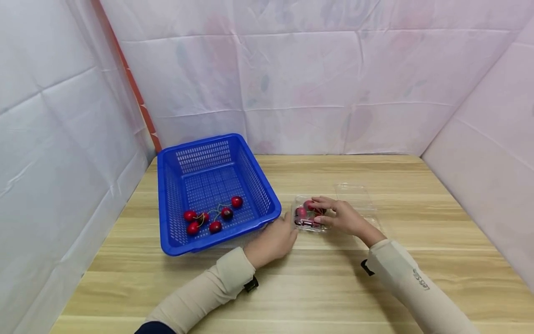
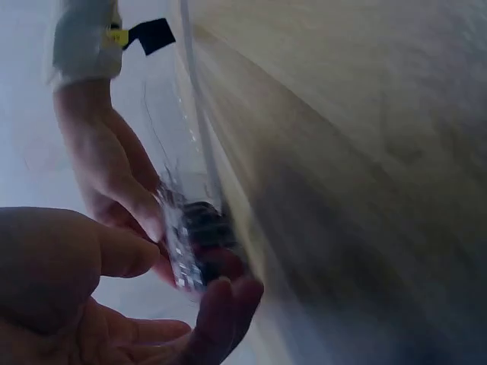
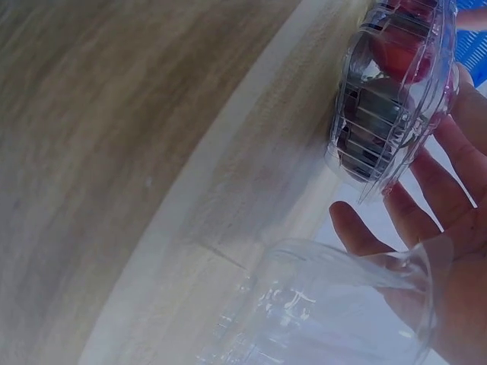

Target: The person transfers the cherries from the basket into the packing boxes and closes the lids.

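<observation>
A clear plastic clamshell box (image 1: 309,227) with several dark red cherries (image 1: 301,212) in it lies on the table, right of the basket. My right hand (image 1: 340,217) reaches over the box from the right. Its fingers (image 3: 434,182) are spread along the open top, over the cherries. At the box's left side is my left hand (image 1: 273,241), its fingertips (image 2: 243,293) right at the wall and its thumb near the rim. The clear lid (image 3: 327,304) is folded back to the right, partly behind my right wrist.
A blue perforated basket (image 1: 221,237) stands on the left of the wooden table (image 1: 292,297), with several stemmed cherries (image 1: 215,227) in its near part. Pale cloth walls (image 1: 292,83) close off the back and both sides.
</observation>
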`<state>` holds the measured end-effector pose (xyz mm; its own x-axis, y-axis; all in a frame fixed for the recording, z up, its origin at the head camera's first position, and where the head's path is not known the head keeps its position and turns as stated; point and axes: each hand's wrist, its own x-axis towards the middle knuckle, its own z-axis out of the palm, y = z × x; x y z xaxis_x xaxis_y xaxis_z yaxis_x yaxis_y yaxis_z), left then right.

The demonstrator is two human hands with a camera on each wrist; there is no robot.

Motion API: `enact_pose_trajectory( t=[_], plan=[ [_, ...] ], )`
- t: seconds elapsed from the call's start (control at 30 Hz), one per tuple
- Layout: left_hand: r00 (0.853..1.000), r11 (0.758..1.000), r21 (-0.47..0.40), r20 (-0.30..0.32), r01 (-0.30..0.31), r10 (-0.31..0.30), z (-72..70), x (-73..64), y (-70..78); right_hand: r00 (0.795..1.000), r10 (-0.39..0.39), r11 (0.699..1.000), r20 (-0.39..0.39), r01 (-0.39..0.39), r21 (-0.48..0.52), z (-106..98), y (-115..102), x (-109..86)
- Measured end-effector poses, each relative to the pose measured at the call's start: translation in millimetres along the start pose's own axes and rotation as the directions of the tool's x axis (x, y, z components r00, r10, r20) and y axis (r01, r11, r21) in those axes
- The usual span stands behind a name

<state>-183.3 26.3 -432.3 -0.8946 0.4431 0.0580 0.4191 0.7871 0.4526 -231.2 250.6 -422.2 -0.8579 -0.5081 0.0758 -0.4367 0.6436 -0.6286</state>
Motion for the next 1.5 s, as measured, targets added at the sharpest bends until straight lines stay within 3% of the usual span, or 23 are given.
enact_pose_trajectory(
  t=[0.1,0.17,0.33,0.47,0.57,0.7,0.8,0.9,1.0,1.13,1.23,1.3,1.5],
  plan=[
    [0.992,0.977,0.204,-0.092,-0.066,0.087,-1.0,-5.6,8.6,1.0,-0.003,1.0,0.0,0.003,0.0,-0.4,0.3,0.2],
    [0.984,0.957,0.274,-0.118,-0.095,0.131,-0.9,-7.9,11.6,1.0,-0.007,1.0,0.003,0.007,0.001,-0.4,0.7,0.3],
    [0.965,0.901,0.39,-0.091,-0.192,0.245,2.3,-8.5,9.9,1.0,-0.022,1.0,-0.004,0.022,-0.003,0.3,2.4,0.5],
    [0.964,0.877,0.423,-0.029,-0.229,0.266,3.5,-7.9,7.3,0.999,-0.032,0.999,-0.005,0.032,-0.007,1.0,2.0,-0.2],
    [0.967,0.876,0.425,-0.004,-0.229,0.254,4.0,-6.7,5.9,0.999,-0.04,0.999,-0.024,0.04,-0.005,3.2,0.5,-2.1],
    [0.971,0.884,0.412,0.01,-0.22,0.237,4.7,-5.5,4.5,0.992,-0.01,1.0,-0.128,0.01,0.002,8.1,-4.1,-8.8],
    [0.975,0.895,0.393,0.018,-0.212,0.224,5.1,-5.1,4.0,0.97,0.087,0.995,-0.229,-0.072,0.075,11.1,-10.4,-19.7],
    [0.975,0.899,0.384,0.013,-0.21,0.222,5.3,-4.7,4.1,0.939,0.202,0.971,-0.279,-0.155,0.182,12.8,-17.7,-34.6],
    [0.974,0.898,0.385,0.012,-0.213,0.226,5.3,-4.3,4.6,0.917,0.275,0.949,-0.289,-0.209,0.238,15.0,-24.1,-48.2],
    [0.975,0.896,0.39,0.023,-0.214,0.223,4.7,-4.3,4.5,0.905,0.347,0.92,-0.247,-0.278,0.277,19.7,-31.3,-57.2],
    [0.976,0.897,0.389,0.027,-0.211,0.217,4.9,-3.9,4.5,0.894,0.419,0.87,-0.157,-0.346,0.352,22.9,-35.9,-58.2],
    [0.977,0.899,0.385,0.03,-0.208,0.213,5.1,-3.5,4.7,0.88,0.469,0.804,-0.073,-0.392,0.448,25.0,-37.2,-57.3],
    [0.978,0.897,0.392,0.038,-0.202,0.203,5.7,-3.5,4.6,0.818,0.567,0.517,0.103,-0.45,0.728,29.9,-31.4,-52.9]
  ],
)
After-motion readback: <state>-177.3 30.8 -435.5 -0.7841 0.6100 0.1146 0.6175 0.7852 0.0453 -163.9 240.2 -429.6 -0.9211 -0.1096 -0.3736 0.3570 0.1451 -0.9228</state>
